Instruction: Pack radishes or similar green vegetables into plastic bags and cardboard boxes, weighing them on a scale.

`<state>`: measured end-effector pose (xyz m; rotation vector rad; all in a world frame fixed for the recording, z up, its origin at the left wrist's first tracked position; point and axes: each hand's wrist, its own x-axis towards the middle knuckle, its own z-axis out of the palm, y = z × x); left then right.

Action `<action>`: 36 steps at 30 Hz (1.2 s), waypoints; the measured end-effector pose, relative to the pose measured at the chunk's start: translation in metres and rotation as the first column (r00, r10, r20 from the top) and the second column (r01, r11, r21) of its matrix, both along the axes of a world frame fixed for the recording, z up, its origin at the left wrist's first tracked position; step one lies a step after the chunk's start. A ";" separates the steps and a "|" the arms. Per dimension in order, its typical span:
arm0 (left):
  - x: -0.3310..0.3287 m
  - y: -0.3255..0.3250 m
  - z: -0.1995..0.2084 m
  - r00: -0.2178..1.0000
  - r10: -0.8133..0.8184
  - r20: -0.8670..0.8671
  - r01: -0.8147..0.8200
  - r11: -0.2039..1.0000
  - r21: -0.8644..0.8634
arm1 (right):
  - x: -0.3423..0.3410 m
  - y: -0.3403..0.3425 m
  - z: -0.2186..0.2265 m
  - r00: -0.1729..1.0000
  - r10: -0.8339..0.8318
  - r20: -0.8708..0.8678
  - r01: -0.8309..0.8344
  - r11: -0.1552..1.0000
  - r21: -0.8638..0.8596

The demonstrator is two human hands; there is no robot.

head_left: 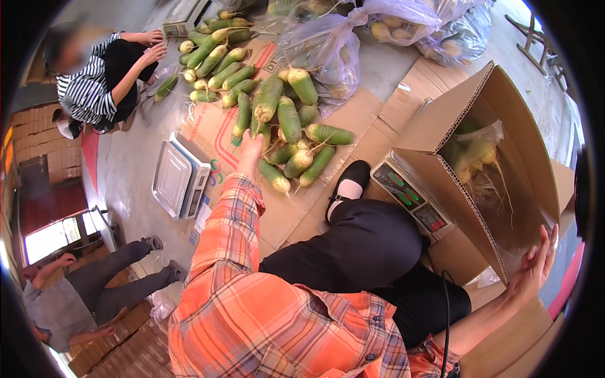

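My left hand (251,148) reaches into a pile of green radishes. Its fingers are closed at the thin root end of one large green radish (268,99), which slants up away from the hand. More radishes, green with pale ends, lie close around it, such as one radish (289,120) just to the right. On the far right my right hand (539,257) is beside the near edge of an open cardboard box (467,217), fingers stretched out and holding nothing. Inside the box, pale roots and a radish show through a clear plastic bag (485,142).
The box stands by a scale with a lit display (403,192). A second scale (175,176) sits left of the pile. Filled plastic bags (397,25) lie at the back. Two people, one person crouching (104,79) and one person standing (75,296), are on the left.
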<state>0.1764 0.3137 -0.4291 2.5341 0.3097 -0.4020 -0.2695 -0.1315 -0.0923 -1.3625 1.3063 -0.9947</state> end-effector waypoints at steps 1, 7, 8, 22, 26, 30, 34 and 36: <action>-0.002 -0.012 0.007 1.000 -0.009 -0.014 0.009 1.000 -0.002 | 0.000 0.001 0.001 1.000 -0.002 -0.007 0.002 1.000 -0.004; -0.010 -0.020 0.014 0.995 -0.083 -0.053 0.079 0.994 -0.071 | 0.001 0.000 0.000 1.000 0.004 -0.003 -0.004 1.000 -0.001; -0.009 -0.008 0.004 0.987 -0.146 0.067 0.152 0.984 -0.093 | 0.002 -0.001 0.000 1.000 0.019 0.006 -0.019 1.000 0.005; -0.215 0.075 0.034 0.870 -0.409 -0.277 0.387 0.912 -0.134 | 0.001 0.003 0.000 1.000 0.018 -0.020 -0.018 1.000 -0.011; -0.205 0.059 0.048 0.792 -0.555 -0.253 0.539 0.831 -0.137 | -0.003 0.002 0.001 0.999 0.043 -0.015 -0.044 0.999 -0.011; -0.206 0.045 0.051 0.712 -0.646 -0.275 0.654 0.753 -0.075 | -0.005 0.000 0.000 0.998 0.064 -0.010 -0.064 0.998 -0.006; -0.205 0.043 0.050 0.607 -0.709 -0.359 0.722 0.681 -0.123 | -0.004 -0.001 -0.001 0.999 0.043 -0.022 -0.043 0.999 -0.007; -0.191 0.039 0.054 0.610 -0.706 -0.361 0.703 0.692 -0.164 | -0.004 -0.001 -0.001 0.999 0.035 -0.025 -0.035 0.999 -0.007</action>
